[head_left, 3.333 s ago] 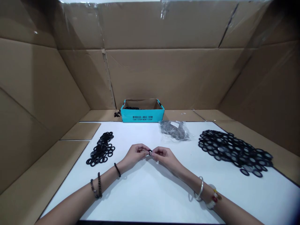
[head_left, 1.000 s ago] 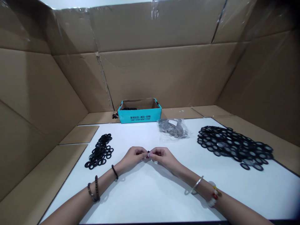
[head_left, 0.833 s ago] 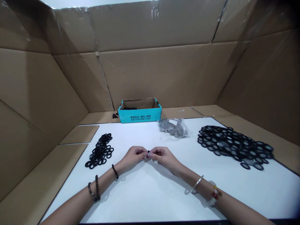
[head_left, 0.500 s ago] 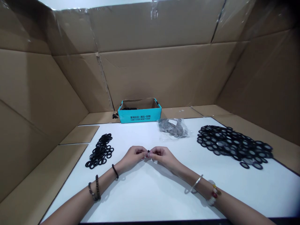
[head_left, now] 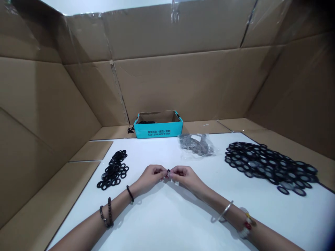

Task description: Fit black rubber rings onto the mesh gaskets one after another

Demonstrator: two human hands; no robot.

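Note:
My left hand (head_left: 150,176) and my right hand (head_left: 185,176) meet at the fingertips above the white tabletop (head_left: 167,219). Between them they pinch a small black ring (head_left: 168,173), which is mostly hidden by the fingers. To the left of my left hand lies a loose heap of small black rubber rings (head_left: 113,170). Further off to the right of my right hand spreads a wider layer of larger black rings with grey centres (head_left: 269,166). Neither hand touches either heap.
A teal cardboard box (head_left: 158,130) with black rings inside stands at the far edge, with a few rings (head_left: 131,130) beside it. A clear plastic bag of grey rings (head_left: 196,144) lies nearby. Brown cardboard sheets wall the table on three sides.
My view has tilted and shifted slightly, so the table contents appear moved a little to the right. My hands stay together at the small ring.

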